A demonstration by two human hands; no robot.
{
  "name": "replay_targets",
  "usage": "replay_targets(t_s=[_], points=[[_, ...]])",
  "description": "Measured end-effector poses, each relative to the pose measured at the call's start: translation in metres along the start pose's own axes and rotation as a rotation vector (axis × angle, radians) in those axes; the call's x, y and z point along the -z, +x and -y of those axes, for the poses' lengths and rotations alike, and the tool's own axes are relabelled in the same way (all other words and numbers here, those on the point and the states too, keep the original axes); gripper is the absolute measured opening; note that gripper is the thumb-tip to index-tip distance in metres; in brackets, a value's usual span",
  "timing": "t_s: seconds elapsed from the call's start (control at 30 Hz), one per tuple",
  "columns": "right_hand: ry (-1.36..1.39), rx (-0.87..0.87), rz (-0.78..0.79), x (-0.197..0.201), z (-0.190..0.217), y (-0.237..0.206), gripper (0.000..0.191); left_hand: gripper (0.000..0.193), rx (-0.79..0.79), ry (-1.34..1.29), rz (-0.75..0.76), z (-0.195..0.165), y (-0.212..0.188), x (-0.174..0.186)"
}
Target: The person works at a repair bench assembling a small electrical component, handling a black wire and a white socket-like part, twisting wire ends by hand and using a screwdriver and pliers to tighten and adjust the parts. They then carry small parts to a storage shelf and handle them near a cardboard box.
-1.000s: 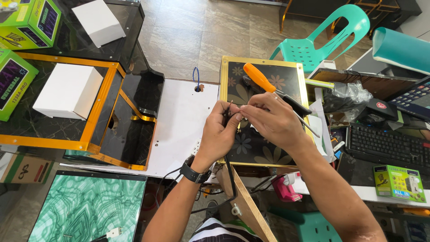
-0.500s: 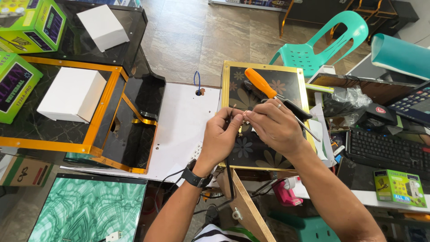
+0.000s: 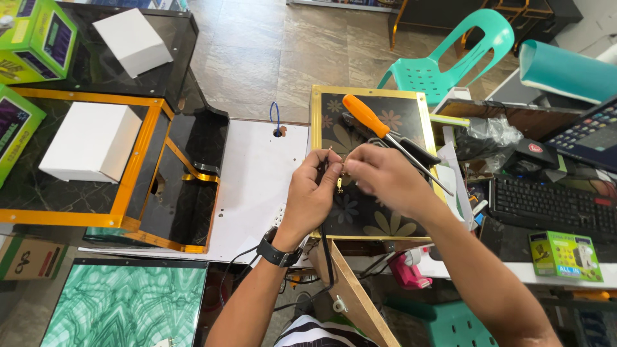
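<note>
We held a thin black wire (image 3: 326,168) over the floral panel (image 3: 360,215), our left hand (image 3: 312,196) pinching it between thumb and fingers. Our right hand (image 3: 385,177) pinched its end and gripped an orange-handled screwdriver (image 3: 376,125). A white board (image 3: 257,186) lay just beside the panel.
</note>
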State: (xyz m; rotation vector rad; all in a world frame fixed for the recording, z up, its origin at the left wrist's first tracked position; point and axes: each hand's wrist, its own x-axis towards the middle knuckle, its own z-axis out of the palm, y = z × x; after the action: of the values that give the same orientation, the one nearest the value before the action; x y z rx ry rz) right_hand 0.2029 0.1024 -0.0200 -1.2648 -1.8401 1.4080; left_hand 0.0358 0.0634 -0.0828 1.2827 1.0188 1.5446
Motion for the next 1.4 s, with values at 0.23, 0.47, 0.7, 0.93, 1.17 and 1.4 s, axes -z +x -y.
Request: replay_targets(t_s=[0.23,0.47,0.7,0.93,1.17,1.4], points=[[-0.476,0.572,-0.239,-0.004,-0.003,-0.007,0.018,0.014,-0.02,0.031,0.022,-0.002,0.0,0.001],[0.037,-0.047,-0.059,0.003,-0.006,0.005,0.026,0.013,-0.02,0.073,0.046,-0.005,0.0,0.0],[-0.48,0.747,-0.218,0.006,0.0,-0.008,0.019,0.013,0.036,0.033,-0.007,-0.003,0.001,0.0],[-0.053,0.124,-0.109,0.002,-0.034,0.007,0.017,0.009,-0.088,0.123,0.066,-0.007,0.005,-0.003],[-0.355,0.364,-0.098,0.033,-0.003,-0.011,0.01,0.011,-0.031,0.151,0.066,-0.012,0.003,-0.002],[-0.56,0.755,-0.141,0.023,0.021,-0.017,0.022,0.016,-0.048,0.127,0.113,-0.012,0.003,-0.002]])
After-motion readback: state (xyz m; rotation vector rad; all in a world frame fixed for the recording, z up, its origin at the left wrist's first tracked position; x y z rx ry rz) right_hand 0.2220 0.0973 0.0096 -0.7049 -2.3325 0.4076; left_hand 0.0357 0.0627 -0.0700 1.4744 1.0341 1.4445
